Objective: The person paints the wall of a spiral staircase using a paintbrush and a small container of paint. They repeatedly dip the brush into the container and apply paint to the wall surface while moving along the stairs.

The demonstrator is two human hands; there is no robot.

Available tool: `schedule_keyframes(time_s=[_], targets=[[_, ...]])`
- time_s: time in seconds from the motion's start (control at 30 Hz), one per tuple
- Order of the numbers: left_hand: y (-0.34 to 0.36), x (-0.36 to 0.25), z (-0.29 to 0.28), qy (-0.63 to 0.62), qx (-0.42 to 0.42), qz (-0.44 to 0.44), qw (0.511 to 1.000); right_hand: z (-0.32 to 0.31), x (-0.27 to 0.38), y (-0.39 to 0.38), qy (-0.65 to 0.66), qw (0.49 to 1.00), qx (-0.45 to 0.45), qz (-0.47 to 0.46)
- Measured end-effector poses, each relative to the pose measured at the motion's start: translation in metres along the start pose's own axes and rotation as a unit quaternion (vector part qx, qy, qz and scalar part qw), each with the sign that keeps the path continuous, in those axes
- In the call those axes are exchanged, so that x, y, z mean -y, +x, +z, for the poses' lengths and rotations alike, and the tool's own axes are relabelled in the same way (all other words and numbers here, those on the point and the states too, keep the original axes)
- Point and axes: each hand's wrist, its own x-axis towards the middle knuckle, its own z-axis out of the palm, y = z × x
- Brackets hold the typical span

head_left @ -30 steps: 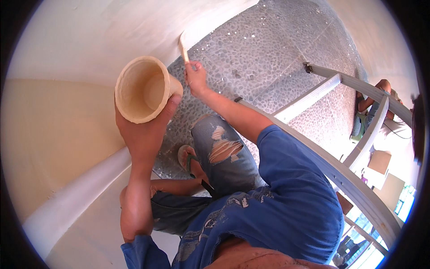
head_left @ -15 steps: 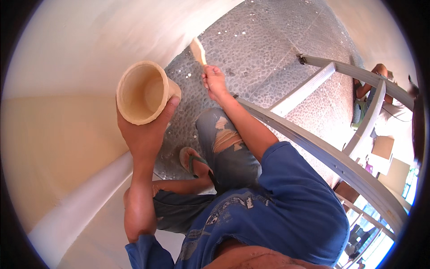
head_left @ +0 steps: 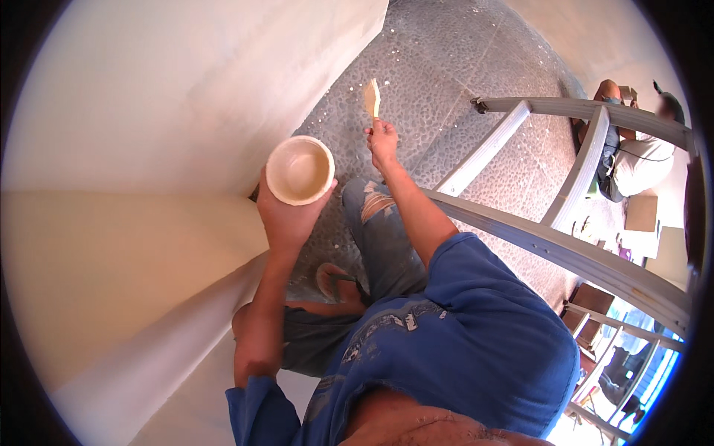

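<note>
My left hand (head_left: 286, 215) holds a cream-coloured paint cup (head_left: 300, 170) from below, its open mouth facing up. My right hand (head_left: 383, 141) grips the handle of a small paintbrush (head_left: 371, 97), bristles pointing away from me, a short way right of the cup. Both hands are raised beside a cream and white wall (head_left: 149, 149) on my left. Below them are my torn jeans and a foot in a sandal (head_left: 336, 282).
A grey metal ladder frame (head_left: 535, 230) crosses from the centre to the right. The pebbled floor (head_left: 446, 67) lies far below. Another person (head_left: 632, 149) sits at the upper right near boxes.
The cup has tipped so its mouth faces me more and shifted right. My right hand with the brush moved away from the wall, toward the right.
</note>
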Motion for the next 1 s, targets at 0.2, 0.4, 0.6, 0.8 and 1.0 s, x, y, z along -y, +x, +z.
schedule_keyframes(time_s=[0.2,0.4,0.6,0.8,1.0], targets=[[0.01,-0.008,0.005,-0.003,0.048,-0.005,0.999,0.006,0.011,0.04,-0.041,0.997,-0.035,-0.052],[0.013,-0.002,0.004,0.012,0.058,-0.02,0.998,0.029,0.026,0.116,-0.055,0.993,-0.034,-0.098],[-0.006,0.003,-0.012,0.0,0.094,-0.068,0.993,0.046,0.049,0.218,-0.107,0.982,-0.038,-0.152],[-0.041,0.025,-0.024,-0.035,0.118,-0.1,0.987,0.044,0.087,0.352,-0.152,0.97,-0.054,-0.183],[-0.037,0.026,-0.028,-0.015,0.118,-0.101,0.988,0.069,0.084,0.397,-0.118,0.973,-0.039,-0.197]])
